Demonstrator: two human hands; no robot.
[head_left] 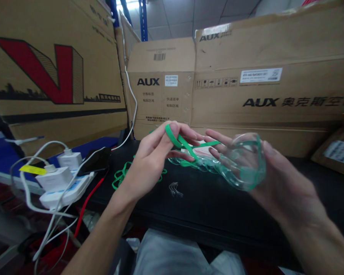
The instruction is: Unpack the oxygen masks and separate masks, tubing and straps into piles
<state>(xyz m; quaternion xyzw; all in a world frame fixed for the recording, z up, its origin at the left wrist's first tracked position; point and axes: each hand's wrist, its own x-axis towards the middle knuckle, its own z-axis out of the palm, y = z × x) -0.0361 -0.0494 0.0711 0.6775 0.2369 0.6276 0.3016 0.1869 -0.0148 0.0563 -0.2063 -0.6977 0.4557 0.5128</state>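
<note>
My left hand (150, 156) pinches a green elastic strap (172, 136) between thumb and fingers, with a loop of it over the thumb. The strap stretches right toward a clear plastic face mask (242, 164). My right hand (286, 187) grips that mask, thumb at its right edge and fingers behind it. Beyond the hands lie more clear plastic pieces (208, 163), partly hidden. A heap of green straps (120, 176) rests left of my left wrist. Several thin, pale metal-looking strips (175, 189) are on the black table (197, 208) below the hands.
Large cardboard boxes (275, 46) wall off the back, and another box (57, 23) stands at the left. A white power strip (60, 196) with chargers and tangled white cables sits at the left edge, near a dark phone-like object (96, 160) and a red cable (87, 200).
</note>
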